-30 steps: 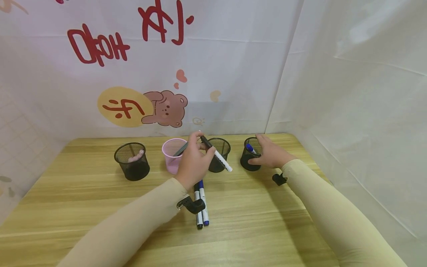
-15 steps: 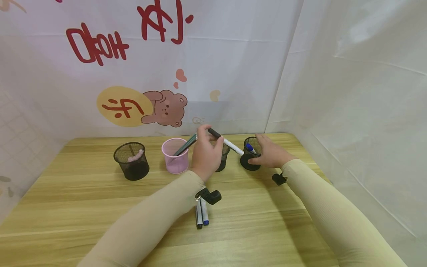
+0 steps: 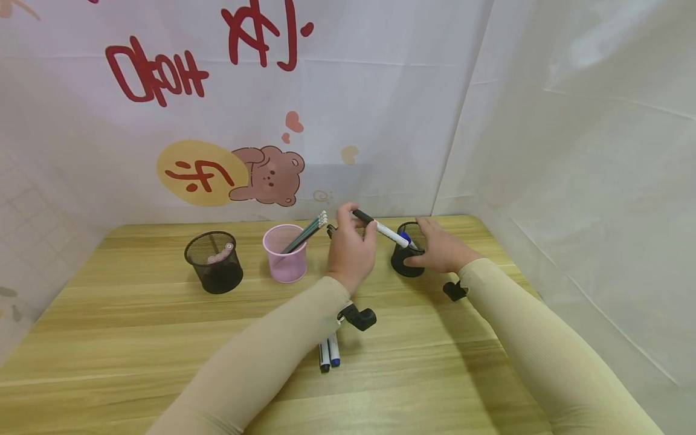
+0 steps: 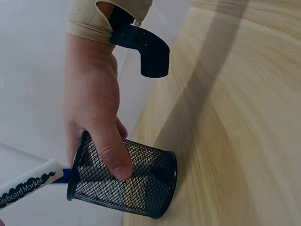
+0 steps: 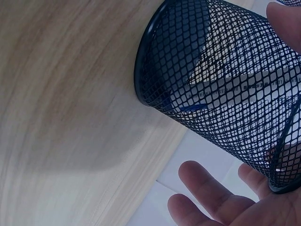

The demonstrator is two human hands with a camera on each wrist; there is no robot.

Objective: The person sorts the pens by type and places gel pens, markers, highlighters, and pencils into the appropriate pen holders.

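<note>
My left hand (image 3: 352, 251) pinches a whiteboard marker (image 3: 388, 232) with a black cap and white barrel. The marker slants down to the right, its lower end at the rim of the rightmost black mesh pen cup (image 3: 406, 266). My right hand (image 3: 443, 248) holds that cup, thumb on the near side and fingers at the far side. A blue-capped marker (image 3: 405, 238) stands inside. In the left wrist view, lettering shows on the held marker (image 4: 28, 183) beside the cup (image 4: 146, 183). Through the mesh cup (image 5: 225, 103) in the right wrist view, a white barrel is visible.
A pink cup (image 3: 288, 269) holds several pencils (image 3: 306, 234). Further left, a black mesh cup (image 3: 220, 278) contains a pink item (image 3: 220, 254). Another black cup is mostly hidden behind my left hand. Two markers (image 3: 328, 353) lie on the wooden table (image 3: 408, 374), partly under my left forearm.
My left hand has moved right with the whiteboard marker, from beside the pink cup to the rightmost cup's rim. My right hand has stayed on that cup.
</note>
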